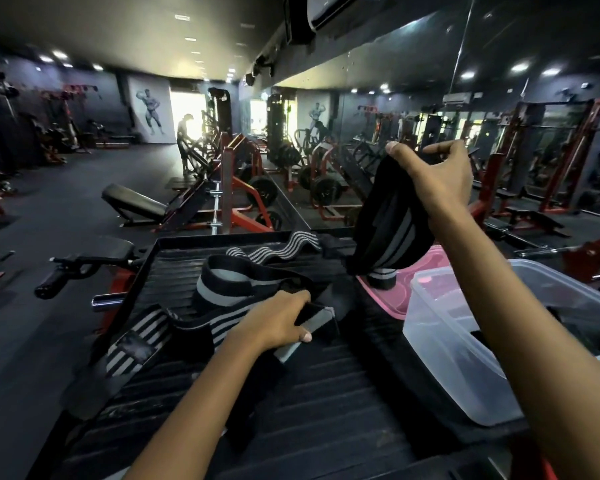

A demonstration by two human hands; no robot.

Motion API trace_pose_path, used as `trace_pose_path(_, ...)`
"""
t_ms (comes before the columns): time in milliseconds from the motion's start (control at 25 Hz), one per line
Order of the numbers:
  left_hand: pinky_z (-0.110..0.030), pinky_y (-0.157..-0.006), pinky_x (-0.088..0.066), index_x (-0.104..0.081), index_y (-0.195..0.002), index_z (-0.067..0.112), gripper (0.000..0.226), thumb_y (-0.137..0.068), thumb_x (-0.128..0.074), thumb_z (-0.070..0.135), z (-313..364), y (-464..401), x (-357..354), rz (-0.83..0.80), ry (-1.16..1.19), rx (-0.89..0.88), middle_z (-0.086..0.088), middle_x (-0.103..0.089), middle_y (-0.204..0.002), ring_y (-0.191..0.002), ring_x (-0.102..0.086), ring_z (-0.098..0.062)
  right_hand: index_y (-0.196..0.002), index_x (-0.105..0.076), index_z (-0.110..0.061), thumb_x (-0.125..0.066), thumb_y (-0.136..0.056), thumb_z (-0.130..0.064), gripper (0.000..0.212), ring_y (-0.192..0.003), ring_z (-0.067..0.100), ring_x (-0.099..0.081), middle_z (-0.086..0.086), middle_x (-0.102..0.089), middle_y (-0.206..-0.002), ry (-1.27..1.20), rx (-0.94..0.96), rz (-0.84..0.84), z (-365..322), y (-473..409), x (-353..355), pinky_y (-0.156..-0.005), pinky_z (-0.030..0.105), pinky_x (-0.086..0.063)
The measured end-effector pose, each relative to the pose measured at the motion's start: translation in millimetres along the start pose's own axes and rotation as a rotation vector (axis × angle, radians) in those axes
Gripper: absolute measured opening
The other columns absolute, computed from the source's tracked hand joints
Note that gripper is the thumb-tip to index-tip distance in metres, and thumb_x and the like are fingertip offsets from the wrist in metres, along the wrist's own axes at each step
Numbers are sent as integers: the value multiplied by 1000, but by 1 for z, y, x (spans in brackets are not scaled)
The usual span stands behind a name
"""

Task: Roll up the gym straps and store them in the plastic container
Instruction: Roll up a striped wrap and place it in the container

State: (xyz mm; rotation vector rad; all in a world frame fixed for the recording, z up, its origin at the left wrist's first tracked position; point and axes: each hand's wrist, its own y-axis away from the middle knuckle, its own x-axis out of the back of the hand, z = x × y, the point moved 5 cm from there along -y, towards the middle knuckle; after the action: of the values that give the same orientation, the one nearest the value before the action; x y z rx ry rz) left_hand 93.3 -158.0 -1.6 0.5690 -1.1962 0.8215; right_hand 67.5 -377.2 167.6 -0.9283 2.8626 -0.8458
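Several black and grey striped gym straps (222, 289) lie loose on a black ribbed platform (326, 393). My left hand (274, 322) grips the grey end of one strap near the platform's middle. My right hand (433, 174) is raised and pinches a wide black and grey strap (392, 223), which hangs down to a rolled part (381, 277) resting on a pink lid (388, 296). A clear plastic container (465, 341) stands at the right, with dark items inside.
The platform has a raised rim (142, 271) on its left and far sides. A striped strap (284, 249) lies at the far edge. Behind are benches, barbells with plates, red racks and a mirror wall. A person stands far off near a bright doorway (184, 140).
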Motion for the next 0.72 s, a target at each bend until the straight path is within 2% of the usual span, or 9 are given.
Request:
trace_pose_path(80,-37,-88,-48,-39,-130,18,61,-82,-71,36,3,-2,9,149,-138,-19,-1,-47,-128,-116,-50,-22,-100,-54,-24,-70,-55,-70,67,-99,19,-58,2,-60,-111,8,24,-34,-5,4,-1,-90,36,-47)
trace_pose_path(120,-37,-93,-47,-37,-136,20,67,-81,-71,36,7,-1,16,250,-54,-66,1,-43,-132,-121,-46,-19,-101,-54,-24,-71,-55,-70,67,-100,19,-57,2,-59,-111,12,23,-56,-4,7,-3,-90,37,-47)
trace_pose_path(200,-36,-102,-46,-41,-137,26,67,-80,-74,30,16,3,31,328,458,-194,5,-46,-131,-121,-48,-15,-98,-54,-24,-72,-52,-70,67,-100,19,-58,2,-60,-109,-12,22,-98,1,16,-12,-90,38,-48)
trace_pose_path(320,-38,-101,-49,-49,-132,26,60,-78,-67,46,26,7,30,81,1082,-196,-1,-59,-128,-118,-58,-14,-90,-57,-26,-75,-50,-66,60,-101,21,-61,6,-65,-107,-269,-9,-130,5,25,-24,-92,43,-50)
trace_pose_path(440,-47,-97,-51,-55,-127,21,52,-83,-56,50,31,10,21,3,1205,-128,-11,-61,-129,-113,-63,-26,-91,-57,-25,-75,-50,-64,59,-96,19,-61,8,-63,-105,-442,-51,-153,8,35,-34,-86,37,-51)
trace_pose_path(520,-47,-94,-49,-56,-121,30,41,-83,-63,42,33,10,15,-45,1273,-142,-1,-68,-120,-106,-66,-28,-90,-56,-23,-78,-52,-58,56,-89,19,-61,8,-61,-99,-518,-95,-175,14,42,-44,-82,38,-51)
trace_pose_path(600,-30,-91,-46,-49,-123,37,52,-79,-67,57,34,14,11,-86,1284,-111,22,-68,-105,-100,-65,-7,-85,-53,-20,-81,-60,-44,45,-74,18,-60,9,-61,-89,-674,-174,-245,16,48,-53,-69,39,-52)
trace_pose_path(640,-25,-89,-47,-47,-124,37,65,-71,-65,69,32,13,12,-81,1324,-96,24,-68,-102,-98,-64,-2,-83,-51,-18,-79,-68,-34,36,-66,16,-58,7,-60,-83,-772,-220,-298,15,51,-57,-60,34,-51)
trace_pose_path(720,-33,-93,-49,-54,-114,33,83,-48,-65,83,18,7,19,58,1526,-79,14,-73,-104,-100,-68,-10,-83,-52,-17,-73,-78,-26,23,-54,11,-54,4,-58,-76,-875,-270,-428,12,58,-61,-46,22,-45)
